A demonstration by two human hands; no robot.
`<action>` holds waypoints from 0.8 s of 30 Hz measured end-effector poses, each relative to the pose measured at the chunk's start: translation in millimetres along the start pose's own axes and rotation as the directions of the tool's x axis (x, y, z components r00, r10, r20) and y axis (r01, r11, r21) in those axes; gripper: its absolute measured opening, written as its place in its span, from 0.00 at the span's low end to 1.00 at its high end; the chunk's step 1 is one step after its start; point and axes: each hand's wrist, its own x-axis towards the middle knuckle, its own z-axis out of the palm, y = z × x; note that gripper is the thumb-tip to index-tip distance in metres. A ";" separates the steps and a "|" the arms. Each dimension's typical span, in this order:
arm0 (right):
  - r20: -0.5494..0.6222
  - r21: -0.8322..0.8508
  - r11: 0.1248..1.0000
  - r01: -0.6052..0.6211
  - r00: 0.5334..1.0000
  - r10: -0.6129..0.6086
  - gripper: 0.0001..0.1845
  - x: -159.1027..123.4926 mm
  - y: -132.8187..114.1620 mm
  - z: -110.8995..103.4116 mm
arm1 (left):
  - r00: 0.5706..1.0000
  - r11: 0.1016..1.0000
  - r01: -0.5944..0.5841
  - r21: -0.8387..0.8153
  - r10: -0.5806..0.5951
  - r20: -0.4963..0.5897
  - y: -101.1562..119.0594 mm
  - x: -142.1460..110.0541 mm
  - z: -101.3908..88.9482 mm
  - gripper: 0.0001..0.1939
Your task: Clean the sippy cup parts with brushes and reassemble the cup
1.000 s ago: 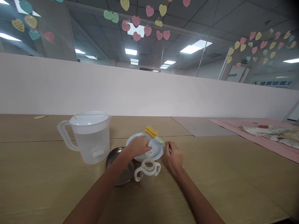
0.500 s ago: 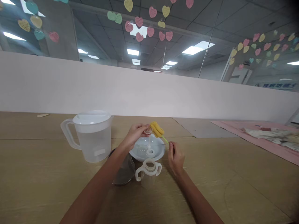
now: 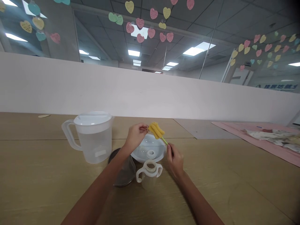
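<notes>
My left hand (image 3: 136, 134) is closed, pinching a small translucent round piece that looks like a bottle nipple (image 3: 147, 128), mostly hidden by the fingers. Against it rests the yellow sponge head of a bottle brush (image 3: 156, 130). My right hand (image 3: 175, 158) is closed around the brush's green handle. Below both hands sits a white bowl (image 3: 138, 153) with a white ring (image 3: 151, 154) in it. In front of the bowl a clear baby bottle (image 3: 149, 181) stands upright without a cap, a white two-handled holder (image 3: 159, 170) around its neck.
A lidded clear pitcher (image 3: 95, 140) stands on the left. Partly behind my left forearm lies a dark round tray (image 3: 125, 173). A pink cloth (image 3: 225, 128) with crumpled fabric (image 3: 269, 137) is at the far right. A low white wall (image 3: 140, 93) closes off the table's back.
The brush head has shifted slightly left onto the piece in my left hand, which has turned and shows less. The stream dripping from that piece into the bowl is gone.
</notes>
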 end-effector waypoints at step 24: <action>0.100 0.081 0.983 0.165 0.980 -0.173 0.14 -3.2 0.9 0.7 | 0.970 0.915 0.120 -0.386 -0.190 -0.149 5.6 -3.5 -5.9 0.16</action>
